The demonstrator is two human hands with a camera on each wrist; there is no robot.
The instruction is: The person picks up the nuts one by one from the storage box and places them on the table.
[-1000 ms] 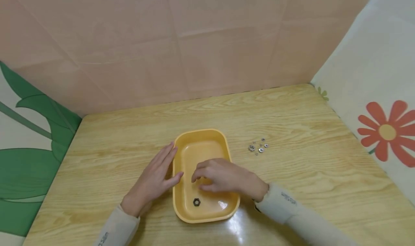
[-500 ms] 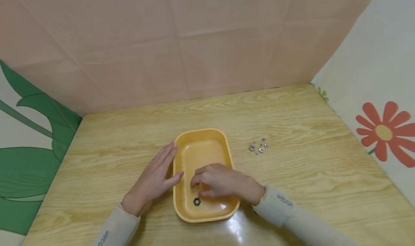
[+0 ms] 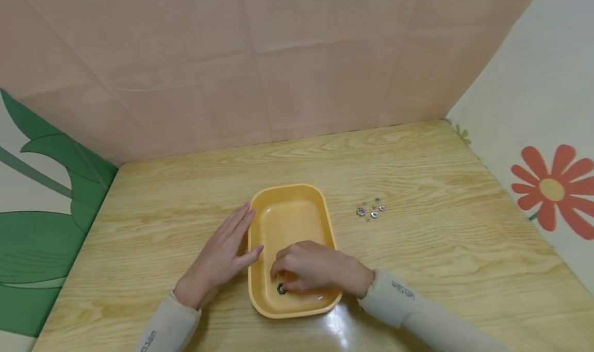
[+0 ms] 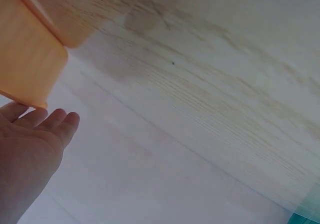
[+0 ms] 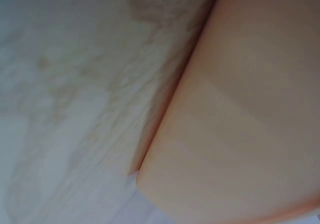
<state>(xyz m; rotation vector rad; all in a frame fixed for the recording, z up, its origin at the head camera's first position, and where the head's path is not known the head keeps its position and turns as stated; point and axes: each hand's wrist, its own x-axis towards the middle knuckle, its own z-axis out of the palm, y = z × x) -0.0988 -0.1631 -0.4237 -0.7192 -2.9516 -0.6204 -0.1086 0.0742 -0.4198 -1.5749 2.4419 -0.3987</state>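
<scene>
A yellow rectangular tray (image 3: 297,218) stands on the table before me. Inside it, toward the near left, lies a dark hex nut (image 3: 280,289). My right hand (image 3: 308,264) reaches over the tray's right rim, fingers bent, its thumb tip at the nut's right edge and its index fingertip just beyond it; no firm hold on the nut shows. My left hand (image 3: 218,256) rests along the left rim, fingers extended, the thumb over the edge. In the left wrist view, the left fingertips (image 4: 72,121) lie by the tray's rim. The right wrist view shows the tray's side (image 5: 225,114) without the hand.
Several small silver nuts (image 3: 374,215) lie in a loose group on the table (image 3: 441,187), right of the tray. A pinkish cloth wall (image 3: 297,73) rises at the back. Patterned side panels, one with a red flower (image 3: 552,189), flank the table.
My right hand has moved nearer to me inside the tray, and its thumb has come to the dark hex nut. The left hand has stayed at the left rim.
</scene>
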